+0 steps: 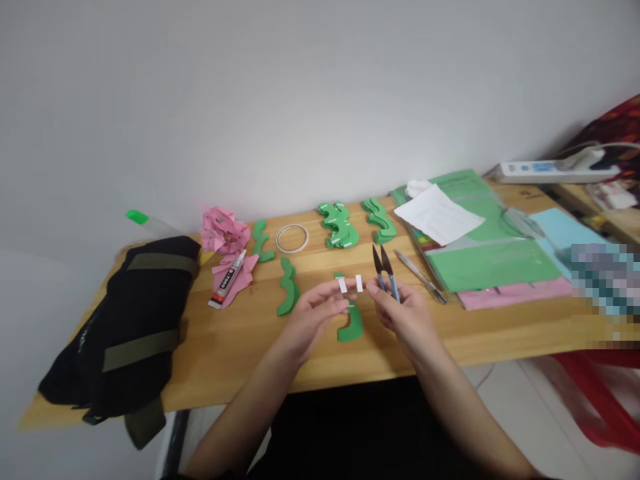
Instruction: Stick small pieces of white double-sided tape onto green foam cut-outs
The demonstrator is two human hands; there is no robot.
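Observation:
My left hand (313,313) pinches a green wavy foam strip (351,323) over the wooden table (240,347). Two small white tape pieces (350,285) sit on the strip's top end, between my fingertips. My right hand (400,313) grips small black-bladed snips (384,272), blades pointing up and away, and its fingertips touch the strip's taped end. Another green wavy piece (289,289) lies on the table just left of my left hand.
Two stacks of green pieces (340,227) (380,220), a tape roll (293,238), a loose green piece (261,241), pink paper flower (225,231) and glue tube (227,280) lie behind. A black bag (130,320) sits left. Pen (420,277), green and pink sheets (490,267), power strip (550,170) right.

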